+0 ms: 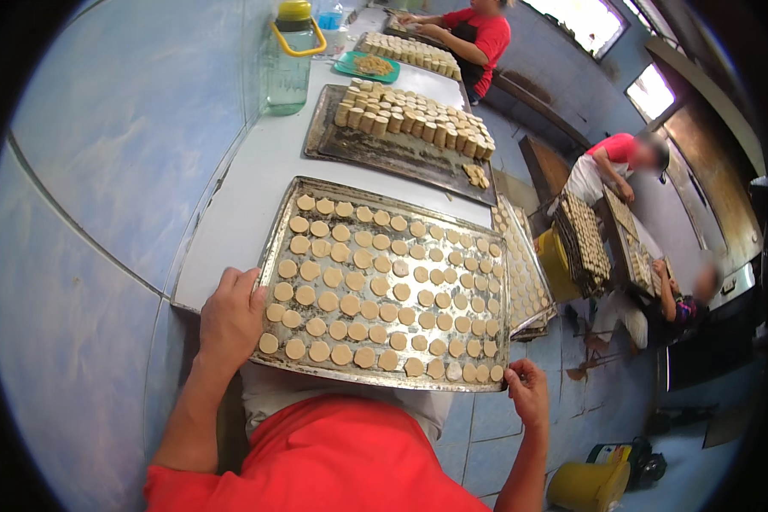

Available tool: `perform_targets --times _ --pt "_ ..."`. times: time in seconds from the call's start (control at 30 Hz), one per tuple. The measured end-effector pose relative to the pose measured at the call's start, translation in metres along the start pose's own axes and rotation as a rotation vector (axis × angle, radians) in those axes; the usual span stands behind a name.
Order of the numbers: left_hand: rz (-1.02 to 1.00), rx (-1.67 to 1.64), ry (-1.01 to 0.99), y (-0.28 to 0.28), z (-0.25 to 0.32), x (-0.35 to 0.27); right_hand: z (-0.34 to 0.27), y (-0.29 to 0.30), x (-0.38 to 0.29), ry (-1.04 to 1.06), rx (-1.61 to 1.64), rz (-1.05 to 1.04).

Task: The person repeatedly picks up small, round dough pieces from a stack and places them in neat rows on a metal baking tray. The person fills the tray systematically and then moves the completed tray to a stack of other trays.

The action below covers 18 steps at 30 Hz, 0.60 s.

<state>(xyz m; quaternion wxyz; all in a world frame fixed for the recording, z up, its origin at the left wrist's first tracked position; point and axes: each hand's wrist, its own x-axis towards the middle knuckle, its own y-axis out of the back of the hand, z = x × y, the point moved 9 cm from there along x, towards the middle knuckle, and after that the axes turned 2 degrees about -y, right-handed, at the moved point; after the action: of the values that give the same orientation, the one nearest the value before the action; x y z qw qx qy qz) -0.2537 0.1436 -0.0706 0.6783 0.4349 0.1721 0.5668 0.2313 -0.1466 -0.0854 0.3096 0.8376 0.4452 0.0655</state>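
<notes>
A metal baking tray (384,307) covered with rows of flat round dough pieces (356,280) lies before me, partly over the white table (227,211). My left hand (232,317) grips its left edge near the front corner, fingers hidden beneath the rim. At the front right corner, my right hand (527,389) pinches the rim between thumb and fingers. Beyond it on the table sits a darker baking tray (384,153) bearing packed rows of small dough cylinders (416,118) and a little heap of dough scraps (475,176).
A large jug (288,77) stands by the tiled wall, near a green plate (384,73) of crumbly filling. To the right are stacked trays (525,269) of dough rounds and a yellow bucket (553,262). Several people in the room work beside trays. Another yellow bucket (589,486) stands on the floor.
</notes>
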Motion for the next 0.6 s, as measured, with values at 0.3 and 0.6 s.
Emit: perform_targets --times 0.3,0.6 --pt "-0.071 0.07 -0.02 -0.012 0.001 -0.002 0.027 -0.005 0.004 -0.099 0.414 -0.079" --pt "-0.137 -0.353 0.219 -0.017 -0.058 0.014 -0.043 -0.039 -0.041 -0.024 0.992 -0.411"
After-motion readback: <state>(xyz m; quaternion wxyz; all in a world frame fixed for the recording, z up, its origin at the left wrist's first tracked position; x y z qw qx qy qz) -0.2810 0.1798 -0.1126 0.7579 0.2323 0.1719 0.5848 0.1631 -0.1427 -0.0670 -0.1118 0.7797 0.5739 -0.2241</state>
